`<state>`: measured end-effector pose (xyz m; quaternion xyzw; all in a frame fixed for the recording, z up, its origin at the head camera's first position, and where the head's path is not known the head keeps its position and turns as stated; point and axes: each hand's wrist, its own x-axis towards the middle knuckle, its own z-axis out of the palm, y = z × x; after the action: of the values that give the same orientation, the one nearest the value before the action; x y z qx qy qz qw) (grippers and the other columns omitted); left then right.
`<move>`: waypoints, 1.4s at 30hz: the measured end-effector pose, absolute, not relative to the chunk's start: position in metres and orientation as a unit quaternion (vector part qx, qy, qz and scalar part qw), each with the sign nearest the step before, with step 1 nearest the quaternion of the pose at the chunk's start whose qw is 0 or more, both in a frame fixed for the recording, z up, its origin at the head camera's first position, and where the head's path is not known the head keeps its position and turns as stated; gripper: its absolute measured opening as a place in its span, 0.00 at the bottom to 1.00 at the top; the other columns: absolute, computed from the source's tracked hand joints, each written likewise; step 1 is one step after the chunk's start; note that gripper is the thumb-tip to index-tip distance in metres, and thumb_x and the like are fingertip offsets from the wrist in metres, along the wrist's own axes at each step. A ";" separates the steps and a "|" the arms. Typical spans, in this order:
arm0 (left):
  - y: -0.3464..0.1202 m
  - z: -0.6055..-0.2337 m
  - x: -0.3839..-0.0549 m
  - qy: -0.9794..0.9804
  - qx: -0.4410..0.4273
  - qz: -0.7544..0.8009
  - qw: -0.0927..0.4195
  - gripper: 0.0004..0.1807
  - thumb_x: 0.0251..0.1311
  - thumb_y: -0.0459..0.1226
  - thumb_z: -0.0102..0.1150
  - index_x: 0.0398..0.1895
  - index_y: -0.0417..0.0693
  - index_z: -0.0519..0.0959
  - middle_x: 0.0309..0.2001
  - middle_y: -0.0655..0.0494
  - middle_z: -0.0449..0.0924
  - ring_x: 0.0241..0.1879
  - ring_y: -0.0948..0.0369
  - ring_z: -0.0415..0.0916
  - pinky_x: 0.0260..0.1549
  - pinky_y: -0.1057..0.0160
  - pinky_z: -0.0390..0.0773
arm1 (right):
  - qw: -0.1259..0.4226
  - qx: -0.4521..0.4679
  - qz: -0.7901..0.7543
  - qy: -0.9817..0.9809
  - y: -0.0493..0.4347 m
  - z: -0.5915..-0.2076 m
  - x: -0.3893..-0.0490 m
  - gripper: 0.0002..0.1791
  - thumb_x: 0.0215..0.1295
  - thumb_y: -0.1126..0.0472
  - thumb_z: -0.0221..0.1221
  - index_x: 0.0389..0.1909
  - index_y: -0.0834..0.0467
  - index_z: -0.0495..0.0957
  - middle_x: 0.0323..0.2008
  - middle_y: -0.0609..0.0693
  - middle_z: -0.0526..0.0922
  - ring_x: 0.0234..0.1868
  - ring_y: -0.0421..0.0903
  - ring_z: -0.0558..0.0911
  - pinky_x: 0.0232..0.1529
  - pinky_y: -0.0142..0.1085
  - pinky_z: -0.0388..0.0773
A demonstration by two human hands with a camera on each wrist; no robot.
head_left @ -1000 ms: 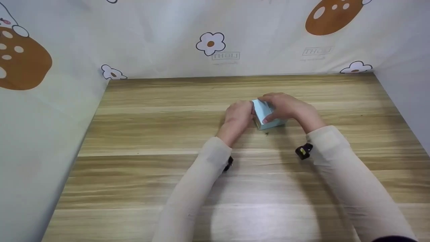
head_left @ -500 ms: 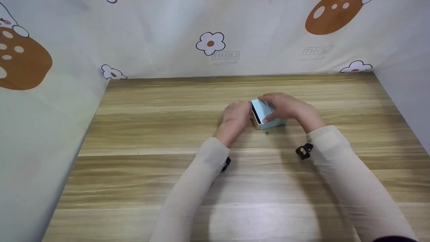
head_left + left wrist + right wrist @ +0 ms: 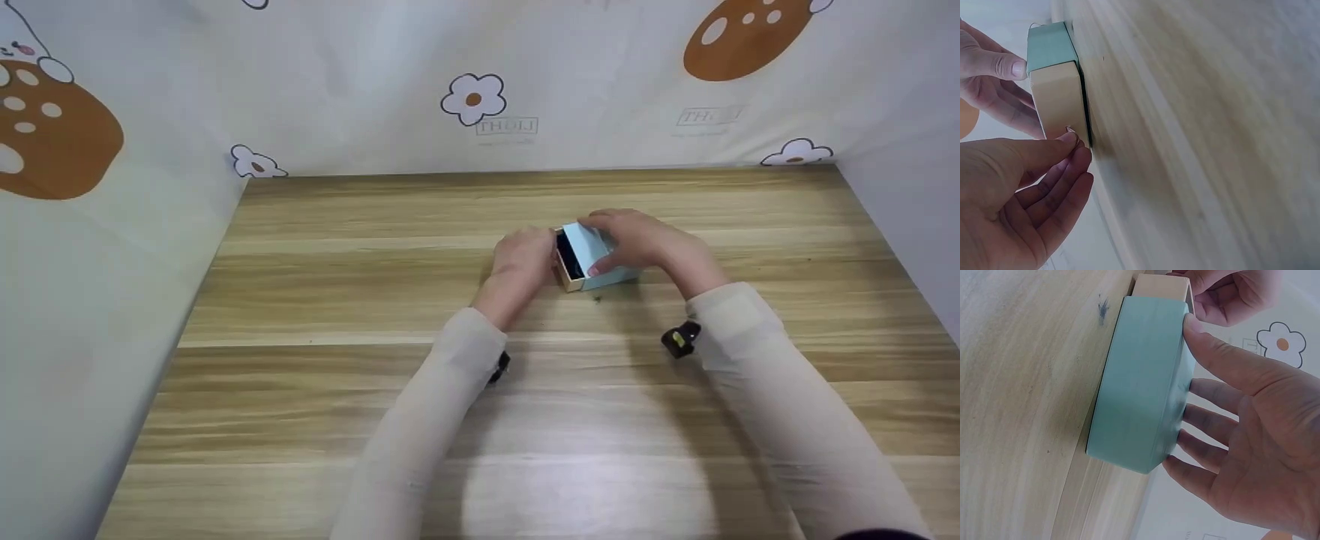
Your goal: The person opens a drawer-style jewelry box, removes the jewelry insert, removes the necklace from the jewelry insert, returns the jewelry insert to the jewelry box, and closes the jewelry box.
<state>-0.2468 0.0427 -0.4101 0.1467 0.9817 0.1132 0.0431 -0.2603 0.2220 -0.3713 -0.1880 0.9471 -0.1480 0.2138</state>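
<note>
A small drawer box lies on the table, its light blue sleeve (image 3: 585, 246) around a beige inner drawer (image 3: 1057, 95). The drawer sticks partway out of the sleeve's left end, and its dark inside shows from above. Thumb and forefinger of my left hand (image 3: 523, 256) pinch a small pull tab (image 3: 1071, 130) on the drawer's front face. My right hand (image 3: 641, 238) arches over the sleeve and grips it, thumb at the near edge and fingertips across the top. What lies inside the drawer is hidden in the dark opening.
A wood-grain table (image 3: 315, 405) spreads around the box. Pale cloth (image 3: 360, 97) printed with flowers and brown spotted shapes rises behind it and along both sides. A small dark mark (image 3: 1103, 309) is on the tabletop just in front of the box.
My left hand has moved left, drawing the drawer out of the sleeve; the dark gap has widened from nothing to a clear strip. The right hand and sleeve have stayed nearly in place.
</note>
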 end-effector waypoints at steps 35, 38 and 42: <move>0.017 -0.408 -0.242 0.983 0.136 0.108 0.051 0.06 0.59 0.29 0.57 0.30 0.46 0.84 0.39 0.48 0.88 0.38 0.52 0.85 0.37 0.53 0.86 | 0.216 -0.184 -0.148 0.947 0.223 -0.372 -0.260 0.47 0.58 0.57 0.70 0.75 0.60 0.58 0.75 0.65 0.58 0.75 0.67 0.58 0.75 0.60 0.55; 0.015 -0.408 -0.241 0.983 0.139 0.108 0.046 0.06 0.59 0.29 0.57 0.30 0.46 0.84 0.39 0.47 0.88 0.39 0.51 0.85 0.38 0.53 0.86 | 0.214 -0.185 -0.150 0.947 0.223 -0.372 -0.260 0.47 0.57 0.57 0.71 0.75 0.60 0.58 0.75 0.65 0.58 0.75 0.67 0.58 0.75 0.60 0.55; 0.012 -0.408 -0.240 0.983 0.140 0.114 0.046 0.05 0.60 0.30 0.58 0.33 0.45 0.84 0.40 0.47 0.88 0.39 0.51 0.85 0.39 0.53 0.86 | 0.211 -0.190 -0.150 0.947 0.224 -0.373 -0.261 0.47 0.57 0.57 0.71 0.75 0.61 0.59 0.75 0.66 0.59 0.75 0.67 0.58 0.75 0.60 0.54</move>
<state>-0.2402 0.0122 -0.4078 0.1400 0.9825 0.1138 0.0462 -0.2607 0.2235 -0.3728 -0.1899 0.9469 -0.1503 0.2114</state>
